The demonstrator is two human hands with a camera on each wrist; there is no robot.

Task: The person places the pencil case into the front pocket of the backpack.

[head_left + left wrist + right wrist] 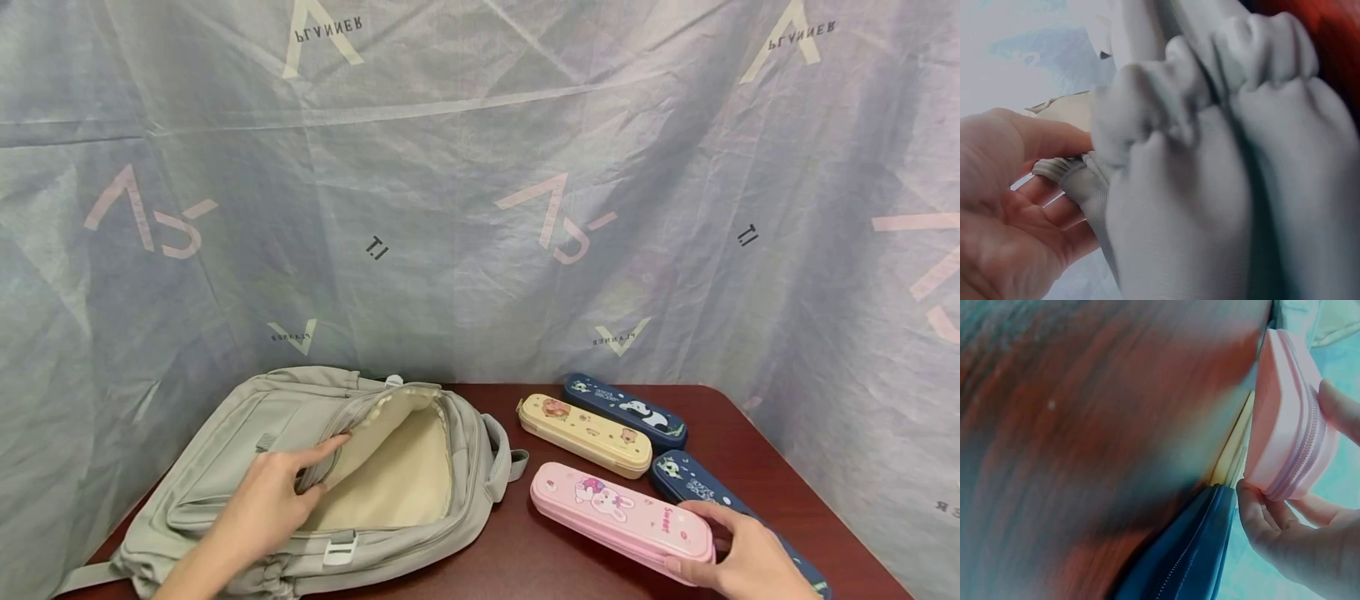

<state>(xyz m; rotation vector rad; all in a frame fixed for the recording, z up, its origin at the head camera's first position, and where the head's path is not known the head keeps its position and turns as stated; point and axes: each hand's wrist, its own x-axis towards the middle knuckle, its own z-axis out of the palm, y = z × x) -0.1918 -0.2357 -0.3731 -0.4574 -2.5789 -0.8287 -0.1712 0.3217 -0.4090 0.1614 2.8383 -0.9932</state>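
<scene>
A pink pencil case (622,515) lies in the right hand (753,558), over the counter (502,562) to the right of a backpack (288,412). It is long and slim with rounded ends. Its glossy lid carries a cartoon rabbit with a purplish-pink bow, small scattered motifs and the word "Sweet" in deeper pink near the held end. A pink zipper runs along its side, drawn closed where it shows. The right grip is closed on that near end, thumb on one side, fingers on the other; whether the underside touches the counter I cannot tell.

The backpack is pale greyish green, with a cream lining visible through its wide opening. The left grip is nearly closed, the left hand (270,496) pinching the edge of its flap (378,433). Beyond the pink case lies a yellow pencil case (585,435) with bear pictures.
</scene>
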